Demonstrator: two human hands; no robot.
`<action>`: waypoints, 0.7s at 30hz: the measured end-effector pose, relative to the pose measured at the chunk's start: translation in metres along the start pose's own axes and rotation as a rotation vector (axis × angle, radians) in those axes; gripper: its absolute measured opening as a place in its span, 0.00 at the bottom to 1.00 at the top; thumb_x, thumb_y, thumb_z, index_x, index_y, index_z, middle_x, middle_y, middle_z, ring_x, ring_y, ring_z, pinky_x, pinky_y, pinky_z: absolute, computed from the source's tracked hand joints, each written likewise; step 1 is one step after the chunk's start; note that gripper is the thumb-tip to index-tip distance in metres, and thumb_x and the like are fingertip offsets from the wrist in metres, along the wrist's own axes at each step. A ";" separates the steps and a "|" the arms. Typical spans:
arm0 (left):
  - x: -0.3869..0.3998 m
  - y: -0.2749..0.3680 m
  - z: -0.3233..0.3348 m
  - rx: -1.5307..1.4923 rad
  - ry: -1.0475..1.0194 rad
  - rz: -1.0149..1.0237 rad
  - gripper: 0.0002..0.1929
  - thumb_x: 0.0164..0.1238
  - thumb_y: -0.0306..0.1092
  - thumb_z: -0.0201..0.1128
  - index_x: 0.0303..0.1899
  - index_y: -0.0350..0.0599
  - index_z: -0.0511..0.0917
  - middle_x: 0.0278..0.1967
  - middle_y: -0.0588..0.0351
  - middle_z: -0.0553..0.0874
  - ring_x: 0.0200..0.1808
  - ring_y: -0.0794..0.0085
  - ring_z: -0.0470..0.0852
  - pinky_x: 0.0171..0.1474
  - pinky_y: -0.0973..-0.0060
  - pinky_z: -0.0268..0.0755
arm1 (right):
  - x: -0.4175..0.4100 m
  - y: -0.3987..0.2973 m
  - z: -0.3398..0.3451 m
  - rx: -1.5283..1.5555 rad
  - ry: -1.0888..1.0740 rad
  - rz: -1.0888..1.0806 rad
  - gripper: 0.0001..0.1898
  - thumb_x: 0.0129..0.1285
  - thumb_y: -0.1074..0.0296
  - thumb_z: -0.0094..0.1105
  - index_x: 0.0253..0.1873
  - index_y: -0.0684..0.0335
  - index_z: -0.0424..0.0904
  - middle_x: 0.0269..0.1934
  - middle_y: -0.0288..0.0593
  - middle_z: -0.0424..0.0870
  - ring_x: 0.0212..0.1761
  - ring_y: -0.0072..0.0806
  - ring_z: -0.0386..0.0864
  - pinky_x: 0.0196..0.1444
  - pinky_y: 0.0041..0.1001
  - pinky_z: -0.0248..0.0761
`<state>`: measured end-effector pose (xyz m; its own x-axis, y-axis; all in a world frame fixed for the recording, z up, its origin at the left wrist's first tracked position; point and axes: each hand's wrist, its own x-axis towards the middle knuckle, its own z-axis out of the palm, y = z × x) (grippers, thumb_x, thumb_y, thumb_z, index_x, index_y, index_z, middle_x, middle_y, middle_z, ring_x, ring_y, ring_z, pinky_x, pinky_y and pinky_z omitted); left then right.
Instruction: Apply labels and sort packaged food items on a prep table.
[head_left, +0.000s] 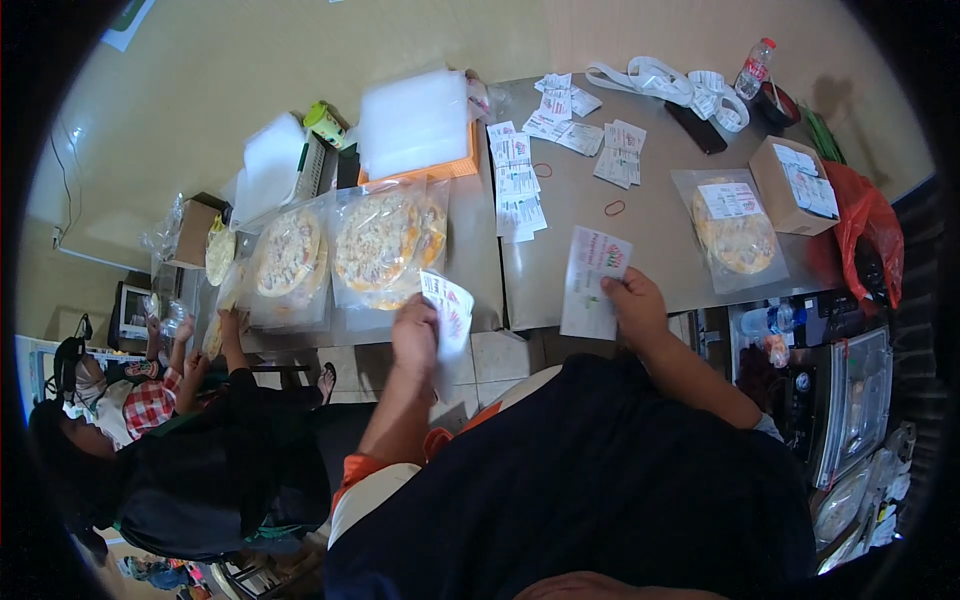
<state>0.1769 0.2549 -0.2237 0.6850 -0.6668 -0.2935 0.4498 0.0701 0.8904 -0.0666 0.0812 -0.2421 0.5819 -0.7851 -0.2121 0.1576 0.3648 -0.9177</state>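
My left hand (415, 335) grips a small stack of printed paper labels (452, 311), slightly curled and blurred at the lower end. Between the thumb and fingers of my right hand (639, 304) is one printed label (591, 281), held over the table's front edge. Left of the labels, pizzas in clear plastic bags (377, 244) lie in overlapping piles. A bagged pizza with a label on top (733, 225) lies to the right. Beyond my hands, more labels lie in a column (517, 180) and in loose piles (559, 120). Two rubber bands (615, 208) rest near them.
An orange basket (457, 166) holds a stack of clear bags. At right stand a cardboard box (780, 191) with labels, a red plastic bag (870, 232), a phone (696, 127), and a water bottle (754, 69). Co-workers (217, 465) stand at left; a machine (840, 405) is low right.
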 end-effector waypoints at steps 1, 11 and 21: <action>0.004 0.023 -0.020 0.391 -0.093 0.080 0.09 0.55 0.28 0.45 0.31 0.38 0.73 0.19 0.61 0.72 0.20 0.72 0.70 0.28 0.77 0.66 | -0.003 -0.004 -0.009 0.008 0.030 0.066 0.09 0.63 0.72 0.50 0.45 0.70 0.74 0.35 0.42 0.80 0.32 0.23 0.77 0.39 0.23 0.71; 0.042 0.081 -0.045 2.088 0.449 0.212 0.17 0.64 0.41 0.47 0.51 0.44 0.69 0.29 0.43 0.83 0.30 0.52 0.82 0.36 0.59 0.73 | -0.032 -0.010 -0.057 0.083 0.170 0.108 0.09 0.62 0.74 0.49 0.45 0.71 0.72 0.35 0.45 0.80 0.31 0.26 0.79 0.35 0.25 0.73; 0.023 0.154 0.120 1.751 0.198 1.023 0.12 0.60 0.41 0.56 0.23 0.44 0.75 0.19 0.45 0.78 0.22 0.51 0.78 0.26 0.59 0.69 | -0.057 -0.025 -0.112 0.106 0.317 0.030 0.11 0.61 0.75 0.47 0.46 0.71 0.74 0.36 0.47 0.81 0.32 0.28 0.80 0.37 0.26 0.74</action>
<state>0.1933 0.1615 -0.0521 0.3721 -0.7739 0.5125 -0.9011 -0.4336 -0.0006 -0.1927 0.0608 -0.2450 0.3130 -0.8838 -0.3479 0.2363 0.4272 -0.8727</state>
